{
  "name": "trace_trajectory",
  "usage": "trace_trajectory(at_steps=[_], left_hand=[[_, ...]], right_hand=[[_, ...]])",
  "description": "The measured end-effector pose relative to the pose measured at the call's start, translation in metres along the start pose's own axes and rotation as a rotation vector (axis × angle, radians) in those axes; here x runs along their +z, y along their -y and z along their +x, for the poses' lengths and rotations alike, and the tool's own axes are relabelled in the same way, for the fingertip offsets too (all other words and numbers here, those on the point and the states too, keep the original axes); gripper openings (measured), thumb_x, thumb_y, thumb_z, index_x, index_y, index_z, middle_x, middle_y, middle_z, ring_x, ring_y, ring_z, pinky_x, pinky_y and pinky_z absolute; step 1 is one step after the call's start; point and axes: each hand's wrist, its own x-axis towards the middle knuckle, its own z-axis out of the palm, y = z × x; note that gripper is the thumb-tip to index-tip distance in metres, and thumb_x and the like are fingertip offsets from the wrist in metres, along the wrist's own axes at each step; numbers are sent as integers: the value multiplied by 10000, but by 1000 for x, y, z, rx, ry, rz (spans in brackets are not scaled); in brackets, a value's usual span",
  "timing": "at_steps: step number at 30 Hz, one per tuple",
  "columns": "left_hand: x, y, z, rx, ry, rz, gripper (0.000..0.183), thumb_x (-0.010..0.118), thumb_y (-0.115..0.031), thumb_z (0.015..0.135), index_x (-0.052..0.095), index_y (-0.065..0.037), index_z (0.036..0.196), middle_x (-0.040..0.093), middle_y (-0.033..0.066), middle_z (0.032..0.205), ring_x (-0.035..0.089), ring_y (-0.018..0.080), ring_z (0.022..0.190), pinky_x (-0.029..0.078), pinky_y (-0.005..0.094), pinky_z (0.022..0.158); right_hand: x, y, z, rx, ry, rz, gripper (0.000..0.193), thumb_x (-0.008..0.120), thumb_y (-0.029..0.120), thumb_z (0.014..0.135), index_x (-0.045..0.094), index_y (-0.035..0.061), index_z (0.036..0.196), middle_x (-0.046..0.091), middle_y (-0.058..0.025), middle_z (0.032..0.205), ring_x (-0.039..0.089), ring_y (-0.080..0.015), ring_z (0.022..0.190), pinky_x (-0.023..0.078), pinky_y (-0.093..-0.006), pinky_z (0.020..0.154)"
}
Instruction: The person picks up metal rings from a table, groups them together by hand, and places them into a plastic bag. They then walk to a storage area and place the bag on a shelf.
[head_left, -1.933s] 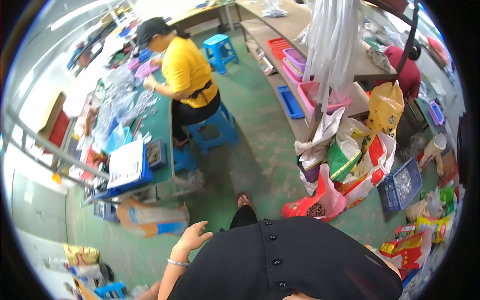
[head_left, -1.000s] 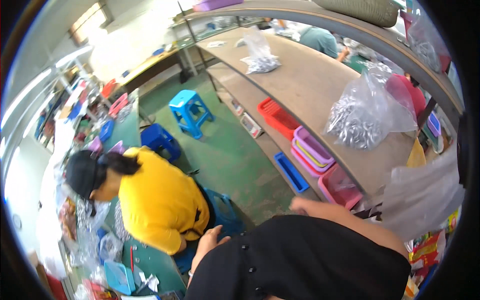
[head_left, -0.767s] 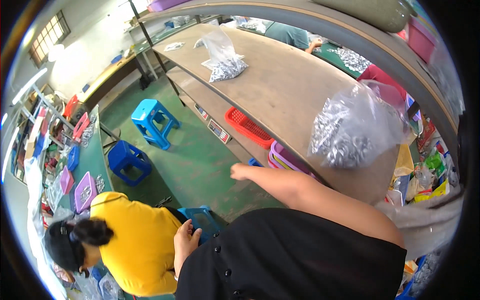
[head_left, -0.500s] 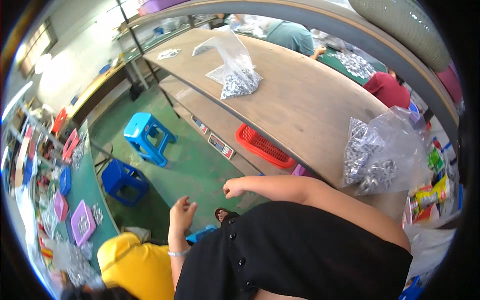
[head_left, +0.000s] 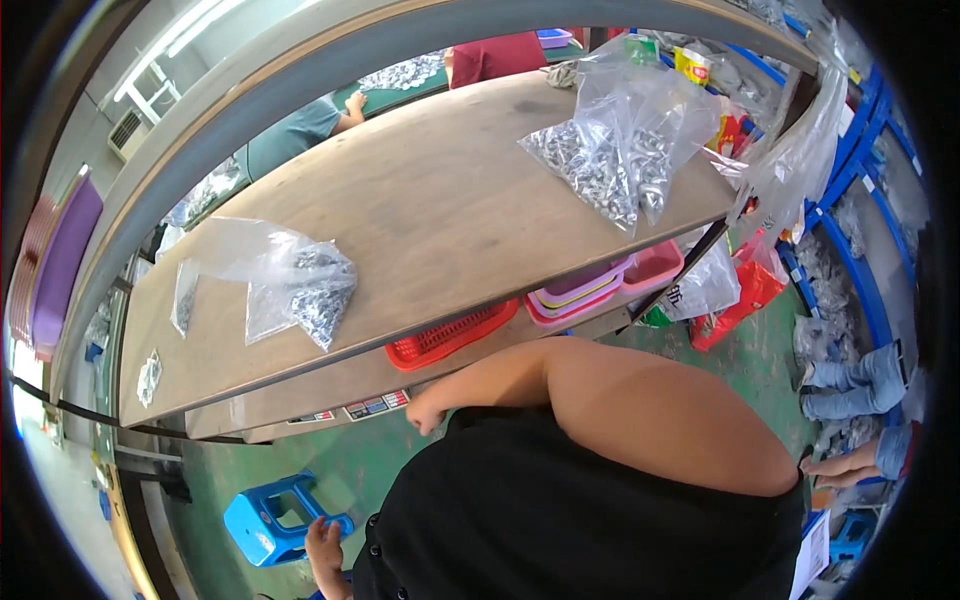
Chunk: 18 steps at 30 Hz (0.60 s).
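Note:
My left hand (head_left: 324, 546) hangs low in front of me beside a light blue plastic stool (head_left: 262, 525). Its fingers are loosely apart and it holds nothing. My right hand (head_left: 426, 412) is curled into a loose fist near the front edge of the wooden shelf (head_left: 430, 240), with nothing seen in it. On that shelf lie a clear plastic bag of small silvery metal parts (head_left: 322, 290) at the left and two more such bags (head_left: 590, 165) at the right. A small pile of silvery pieces (head_left: 149, 378) sits by the left end.
Under the shelf are a red basket (head_left: 450, 338), pink and purple trays (head_left: 585, 290) and digital scales (head_left: 375, 405). Beyond it, people sit at a green table (head_left: 400, 92). A red bag (head_left: 740, 300) stands on the floor at right, near blue racks (head_left: 860, 270) and another person's legs (head_left: 855, 385).
My view has swung to the right, so the shelf's right end and blue racks now show. The person in yellow has left the view. Both hands stay low, holding nothing visible.

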Motion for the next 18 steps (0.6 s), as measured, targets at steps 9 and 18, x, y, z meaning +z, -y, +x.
trace_trajectory(at_steps=[9, 18], left_hand=[[-50, 33, 72, 58, -67, -204, 419, 625, -139, 742, 507, 40, 1101, 589, 75, 786, 549, 119, 713, 451, 243, 646], [-38, 151, -66, -680, -305, -181, 465, 631, -313, 734, 542, -18, 1082, 614, 150, 891, 591, 269, 838, 462, 346, 742]], right_hand=[[26, -95, 14, 611, -194, 218, 240, 578, 212, 725, 618, -8, 814, 607, -165, 742, 585, -277, 650, 463, -405, 582], [-26, -52, 227, 424, 328, 20, 238, 587, 205, 720, 613, 0, 839, 614, -150, 788, 582, -250, 674, 459, -386, 579]])
